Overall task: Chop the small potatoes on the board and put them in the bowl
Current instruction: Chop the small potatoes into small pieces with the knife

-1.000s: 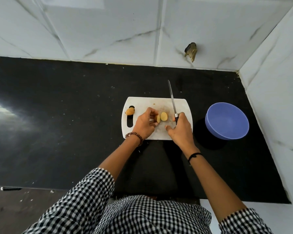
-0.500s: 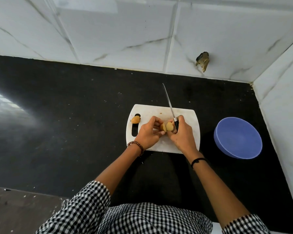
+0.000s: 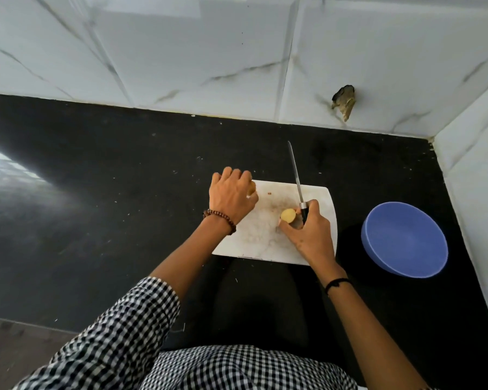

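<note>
The right hand (image 3: 307, 235) grips the knife (image 3: 295, 170) by its handle and also pinches a cut potato (image 3: 288, 215) over the board (image 3: 265, 243); that crowded hold could drop the piece short of the bowl (image 3: 404, 239). Farther out, the left hand (image 3: 231, 195) curls round a whole potato (image 3: 252, 188) at the board's far corner, where a swinging blade could nick it.

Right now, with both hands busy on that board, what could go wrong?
The right hand holds both the knife and a cut potato piece, so the piece might slip short of the bowl. The left hand grips the whole potato at the edge of the board; it could roll off.
</note>
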The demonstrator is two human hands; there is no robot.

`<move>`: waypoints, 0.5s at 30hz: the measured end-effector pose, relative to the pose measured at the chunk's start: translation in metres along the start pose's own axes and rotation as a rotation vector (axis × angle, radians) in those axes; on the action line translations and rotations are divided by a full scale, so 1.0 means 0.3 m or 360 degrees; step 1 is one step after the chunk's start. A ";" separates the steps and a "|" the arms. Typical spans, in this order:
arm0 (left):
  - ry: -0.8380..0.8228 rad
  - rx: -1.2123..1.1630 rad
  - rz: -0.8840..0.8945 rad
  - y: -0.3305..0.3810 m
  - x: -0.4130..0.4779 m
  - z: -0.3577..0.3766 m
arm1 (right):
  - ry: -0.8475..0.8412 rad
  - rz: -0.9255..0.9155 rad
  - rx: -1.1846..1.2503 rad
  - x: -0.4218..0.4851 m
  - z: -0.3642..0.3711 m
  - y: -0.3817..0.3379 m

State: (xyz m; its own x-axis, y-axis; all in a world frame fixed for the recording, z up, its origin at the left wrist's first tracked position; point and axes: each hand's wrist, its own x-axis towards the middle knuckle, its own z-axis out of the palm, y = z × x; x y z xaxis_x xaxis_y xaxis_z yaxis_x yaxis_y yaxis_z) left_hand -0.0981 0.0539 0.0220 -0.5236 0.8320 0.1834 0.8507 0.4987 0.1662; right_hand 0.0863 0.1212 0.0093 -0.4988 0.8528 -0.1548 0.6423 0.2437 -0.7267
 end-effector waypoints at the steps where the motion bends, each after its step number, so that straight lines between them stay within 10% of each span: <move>1: -0.0043 0.0028 -0.0015 -0.006 0.010 0.004 | -0.0007 0.0002 -0.0001 0.001 0.002 0.001; 7: -0.0110 0.0078 -0.0057 -0.013 0.000 0.027 | -0.0025 -0.0032 -0.0009 0.010 -0.007 -0.002; 15: -0.0177 -0.0675 0.0629 0.054 -0.100 0.037 | -0.0085 0.0020 0.0095 0.018 -0.026 -0.022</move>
State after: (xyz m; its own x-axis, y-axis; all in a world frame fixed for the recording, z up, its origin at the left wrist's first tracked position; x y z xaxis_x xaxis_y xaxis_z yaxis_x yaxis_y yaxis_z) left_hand -0.0679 0.0398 0.0084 -0.1432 0.9668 0.2116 0.8751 0.0239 0.4833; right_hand 0.0839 0.1278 0.0186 -0.5223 0.8294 -0.1983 0.6135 0.2039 -0.7629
